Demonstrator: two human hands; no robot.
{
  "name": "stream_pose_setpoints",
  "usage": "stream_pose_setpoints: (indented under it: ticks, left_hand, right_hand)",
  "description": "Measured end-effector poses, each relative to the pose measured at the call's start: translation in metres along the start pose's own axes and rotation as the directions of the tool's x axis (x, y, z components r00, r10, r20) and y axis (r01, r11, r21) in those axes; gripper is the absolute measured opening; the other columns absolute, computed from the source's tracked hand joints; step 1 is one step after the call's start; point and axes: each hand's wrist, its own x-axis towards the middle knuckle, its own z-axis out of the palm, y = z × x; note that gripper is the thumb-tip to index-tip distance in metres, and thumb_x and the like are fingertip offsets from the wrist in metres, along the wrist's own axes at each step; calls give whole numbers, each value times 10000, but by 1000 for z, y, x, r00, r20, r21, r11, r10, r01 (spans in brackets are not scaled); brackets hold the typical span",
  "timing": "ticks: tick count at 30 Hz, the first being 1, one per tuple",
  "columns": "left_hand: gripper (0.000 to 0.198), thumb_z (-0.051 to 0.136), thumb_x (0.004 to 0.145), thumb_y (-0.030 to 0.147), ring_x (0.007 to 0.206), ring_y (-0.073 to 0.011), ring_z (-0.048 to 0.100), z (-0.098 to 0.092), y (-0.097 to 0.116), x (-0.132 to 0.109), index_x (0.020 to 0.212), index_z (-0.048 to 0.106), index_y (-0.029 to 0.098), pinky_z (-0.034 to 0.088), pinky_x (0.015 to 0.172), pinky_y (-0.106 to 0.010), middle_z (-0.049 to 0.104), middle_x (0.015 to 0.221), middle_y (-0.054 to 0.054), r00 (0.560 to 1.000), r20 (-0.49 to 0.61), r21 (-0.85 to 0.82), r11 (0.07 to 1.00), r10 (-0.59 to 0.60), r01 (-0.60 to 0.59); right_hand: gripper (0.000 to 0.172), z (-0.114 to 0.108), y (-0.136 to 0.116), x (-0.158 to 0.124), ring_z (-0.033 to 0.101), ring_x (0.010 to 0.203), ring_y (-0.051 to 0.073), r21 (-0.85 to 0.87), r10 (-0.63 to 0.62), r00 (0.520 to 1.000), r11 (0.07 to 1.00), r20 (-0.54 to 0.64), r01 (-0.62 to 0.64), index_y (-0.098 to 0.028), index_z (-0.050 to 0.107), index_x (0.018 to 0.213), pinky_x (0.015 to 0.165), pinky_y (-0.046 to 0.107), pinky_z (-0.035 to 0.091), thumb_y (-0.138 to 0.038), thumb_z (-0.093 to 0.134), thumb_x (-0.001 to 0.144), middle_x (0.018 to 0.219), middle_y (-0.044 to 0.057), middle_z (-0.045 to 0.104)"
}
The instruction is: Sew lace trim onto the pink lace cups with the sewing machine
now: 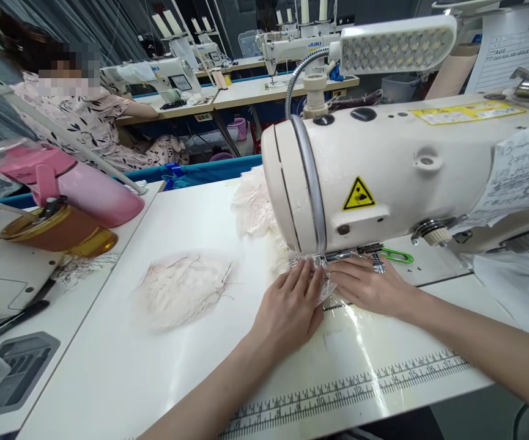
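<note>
My left hand (292, 305) lies flat on the white table, fingers stretched toward a small piece of white lace (321, 269) under the head of a cream sewing machine (383, 177). My right hand (369, 284) lies flat beside it, fingers pressing the same lace just in front of the presser foot (374, 255). Both hands touch the lace and almost meet. A pale pink lace piece (181, 290) lies to the left, apart from my hands. More lace (252, 205) is piled behind the machine head.
A pink bottle (85, 186) and an amber container (57, 232) lie at the left. Green snips (397, 255) sit by the machine. A ruler strip (360, 385) runs along the table's front edge. Another person (85, 116) sits at a far-left workstation.
</note>
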Motion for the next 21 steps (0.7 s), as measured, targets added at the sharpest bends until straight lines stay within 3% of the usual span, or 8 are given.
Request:
stream_pose_setpoints:
  ticks: [15, 18, 21]
  left_hand:
    - [438, 451, 883, 253, 1193, -328, 546, 4, -4, 3, 1280, 538, 89, 518, 889, -435, 603, 1240, -191, 999, -30, -49, 999, -20, 19]
    - [437, 447, 890, 262, 1203, -329, 537, 6, -4, 4, 1285, 535, 97, 513, 903, -442, 598, 1250, -185, 999, -27, -54, 998, -37, 36]
    - [434, 454, 904, 277, 1226, -324, 518, 7, -5, 3, 1296, 526, 107, 499, 934, -448, 586, 1271, -175, 998, -12, -61, 997, -57, 56]
  right_hand:
    - [233, -2, 6, 1, 570, 663, 163, -188, -43, 999, 982, -26, 38, -181, 674, 971, 667, 373, 368, -129, 448, 939, 980, 3, 685]
    - [217, -3, 7, 0, 561, 659, 169, -256, -108, 994, 960, 25, 111, -167, 668, 934, 607, 371, 381, -112, 458, 926, 960, 16, 680]
    - [217, -2, 7, 0, 557, 659, 173, -214, -98, 991, 970, 87, 114, -179, 665, 912, 560, 352, 382, -96, 464, 916, 942, 23, 674]
